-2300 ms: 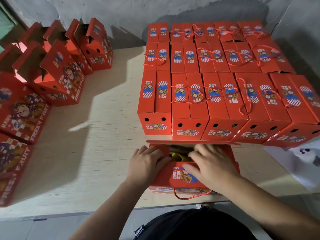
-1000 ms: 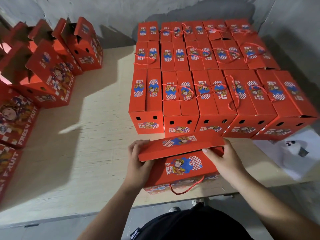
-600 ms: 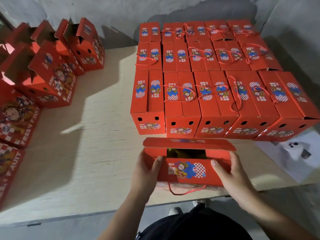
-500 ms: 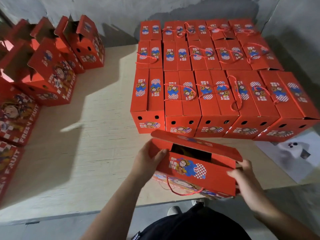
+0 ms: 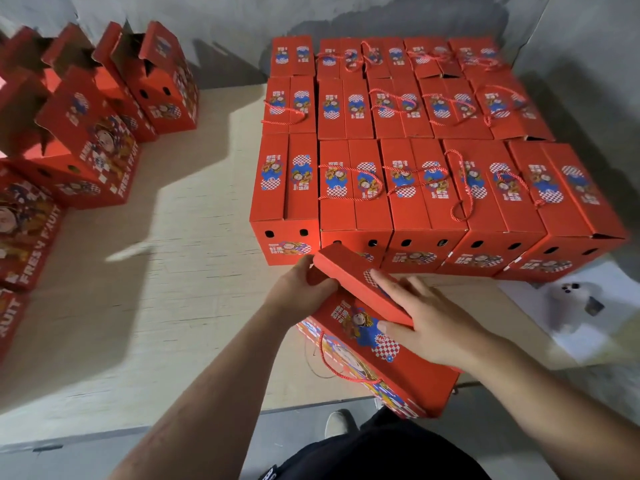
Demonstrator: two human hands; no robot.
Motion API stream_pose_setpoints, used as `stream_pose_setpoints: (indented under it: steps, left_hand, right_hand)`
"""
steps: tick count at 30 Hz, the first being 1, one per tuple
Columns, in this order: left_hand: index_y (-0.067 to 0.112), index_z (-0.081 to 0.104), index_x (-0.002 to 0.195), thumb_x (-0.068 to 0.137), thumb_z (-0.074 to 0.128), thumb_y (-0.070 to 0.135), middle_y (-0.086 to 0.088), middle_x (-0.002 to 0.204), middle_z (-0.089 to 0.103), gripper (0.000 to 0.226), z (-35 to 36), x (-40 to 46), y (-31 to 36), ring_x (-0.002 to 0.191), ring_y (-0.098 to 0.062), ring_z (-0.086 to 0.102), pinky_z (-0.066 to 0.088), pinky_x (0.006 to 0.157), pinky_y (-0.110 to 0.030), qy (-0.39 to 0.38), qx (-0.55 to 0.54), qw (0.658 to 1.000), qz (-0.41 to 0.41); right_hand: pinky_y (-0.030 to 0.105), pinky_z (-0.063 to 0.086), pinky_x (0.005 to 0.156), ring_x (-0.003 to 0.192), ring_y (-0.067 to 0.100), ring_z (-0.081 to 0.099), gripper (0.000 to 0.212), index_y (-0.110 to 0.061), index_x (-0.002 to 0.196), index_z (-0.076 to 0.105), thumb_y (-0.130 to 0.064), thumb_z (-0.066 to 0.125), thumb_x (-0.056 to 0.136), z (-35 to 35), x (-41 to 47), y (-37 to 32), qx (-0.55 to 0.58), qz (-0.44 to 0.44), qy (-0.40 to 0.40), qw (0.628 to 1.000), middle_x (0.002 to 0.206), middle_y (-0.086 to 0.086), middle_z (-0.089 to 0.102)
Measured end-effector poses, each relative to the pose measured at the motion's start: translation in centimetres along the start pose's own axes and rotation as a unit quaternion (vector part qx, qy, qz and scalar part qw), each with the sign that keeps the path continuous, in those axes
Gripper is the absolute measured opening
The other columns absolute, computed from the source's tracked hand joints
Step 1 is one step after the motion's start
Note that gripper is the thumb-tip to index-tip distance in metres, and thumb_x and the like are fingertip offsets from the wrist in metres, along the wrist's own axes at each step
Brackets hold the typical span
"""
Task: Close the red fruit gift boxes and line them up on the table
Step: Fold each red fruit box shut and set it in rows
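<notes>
Nearest, at the table (image 5: 194,306) front edge, the box (image 5: 398,355) lies skewed, its long axis running from near right to far left, its near end overhanging the edge. Its rope handle (image 5: 332,362) hangs off the near side. The right hand (image 5: 426,320) lies flat on the top with fingers straight, pressing the far flap (image 5: 360,282) down; the thumb rests on the printed near flap. The left hand (image 5: 298,292) grips the box's far-left end, fingers curled around the corner. The flap looks almost shut but its edge stands a little proud, so the tuck is probably not finished.

The box's far corner sits just beside the front row (image 5: 433,202) of closed boxes, and its axis lies across theirs; lining it up means swinging it round, with the left hand nearer the row.

Half a second ago the flap stood open, showing the dark inside, and the right hand held the box's right end; now it is on top.

Far left stand open boxes (image 5: 104,133).
</notes>
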State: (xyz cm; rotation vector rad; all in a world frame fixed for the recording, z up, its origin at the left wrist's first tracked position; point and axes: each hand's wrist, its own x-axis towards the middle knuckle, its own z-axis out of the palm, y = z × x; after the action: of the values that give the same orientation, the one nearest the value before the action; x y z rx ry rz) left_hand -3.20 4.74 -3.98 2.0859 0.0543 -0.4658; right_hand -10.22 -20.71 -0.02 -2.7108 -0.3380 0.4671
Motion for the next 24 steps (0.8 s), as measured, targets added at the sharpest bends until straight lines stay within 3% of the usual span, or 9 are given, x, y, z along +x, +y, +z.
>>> stream_pose_setpoints:
  steps: [5, 9, 12, 15, 17, 21, 24]
  left_hand:
    - [0.036, 0.057, 0.128, 0.083, 0.060, 0.050, 0.009, 0.106, 0.072, 0.047, 0.4, -0.8, 0.7, 0.096, -0.016, 0.070, 0.059, 0.086, -0.040, 0.020, 0.011, 1.000, -0.013]
    - [0.039, 0.058, 0.125, 0.088, 0.052, 0.056, 0.006, 0.112, 0.070, 0.042, 1.2, -1.5, 0.7, 0.102, -0.021, 0.064, 0.052, 0.086, -0.039, 0.076, 0.077, 0.994, -0.007]
    - [0.039, 0.059, 0.124, 0.096, 0.049, 0.050, 0.005, 0.113, 0.069, 0.032, 1.3, -1.2, 0.6, 0.105, -0.024, 0.064, 0.052, 0.092, -0.043, 0.090, 0.091, 0.992, -0.015]
    - [0.033, 0.061, 0.115, 0.103, 0.041, 0.039, 0.004, 0.107, 0.069, 0.024, 1.3, -1.1, 0.3, 0.102, -0.028, 0.063, 0.050, 0.089, -0.041, 0.112, 0.106, 0.988, -0.003]
    - [0.030, 0.056, 0.105, 0.103, 0.039, 0.033, 0.002, 0.100, 0.067, 0.017, 1.7, -1.1, 0.0, 0.099, -0.032, 0.063, 0.044, 0.083, -0.039, 0.142, 0.155, 0.977, 0.022]
    - [0.018, 0.051, 0.134, 0.097, 0.047, 0.020, 0.001, 0.120, 0.064, 0.038, 1.9, -1.7, -0.9, 0.105, -0.025, 0.061, 0.047, 0.089, -0.041, 0.201, 0.145, 0.953, 0.176]
    - [0.022, 0.059, 0.121, 0.094, 0.051, 0.027, 0.009, 0.114, 0.058, 0.029, 1.8, -1.7, -1.4, 0.100, -0.017, 0.056, 0.050, 0.086, -0.040, 0.192, 0.140, 0.942, 0.237]
  right_hand:
    - [0.038, 0.052, 0.076, 0.110, 0.024, 0.052, 0.070, -0.061, 0.153, -0.011, -0.077, 0.016, 0.091, 1.6, -0.2, 0.5, -0.096, -0.031, 0.075, 0.992, 0.137, -0.004, 0.037]
    - [0.038, 0.054, 0.072, 0.103, 0.024, 0.060, 0.064, -0.054, 0.158, 0.002, -0.064, 0.016, 0.096, 1.8, -0.1, 0.0, -0.141, -0.032, 0.109, 0.983, 0.140, -0.002, 0.044]
    - [0.038, 0.056, 0.071, 0.098, 0.023, 0.063, 0.063, -0.050, 0.160, 0.003, -0.058, 0.019, 0.099, 2.2, -0.1, -0.2, -0.169, -0.022, 0.124, 0.978, 0.139, 0.000, 0.047]
    - [0.037, 0.057, 0.073, 0.098, 0.021, 0.063, 0.063, -0.047, 0.161, 0.002, -0.055, 0.018, 0.100, 2.2, -0.1, -0.4, -0.175, -0.023, 0.124, 0.976, 0.139, 0.001, 0.049]
    - [0.037, 0.058, 0.076, 0.100, 0.021, 0.064, 0.063, -0.046, 0.161, 0.003, -0.053, 0.020, 0.100, 2.2, 0.0, -0.6, -0.171, -0.020, 0.123, 0.977, 0.140, 0.003, 0.050]
    - [0.046, 0.055, 0.094, 0.124, 0.031, 0.058, 0.069, -0.046, 0.160, -0.001, -0.048, 0.039, 0.104, 2.7, 0.0, -0.7, -0.173, 0.002, 0.106, 0.979, 0.154, 0.013, 0.043]
    - [0.049, 0.051, 0.101, 0.132, 0.036, 0.052, 0.082, -0.047, 0.158, -0.010, -0.041, 0.051, 0.103, 2.9, 0.2, -0.7, -0.183, 0.015, 0.083, 0.980, 0.162, 0.016, 0.032]
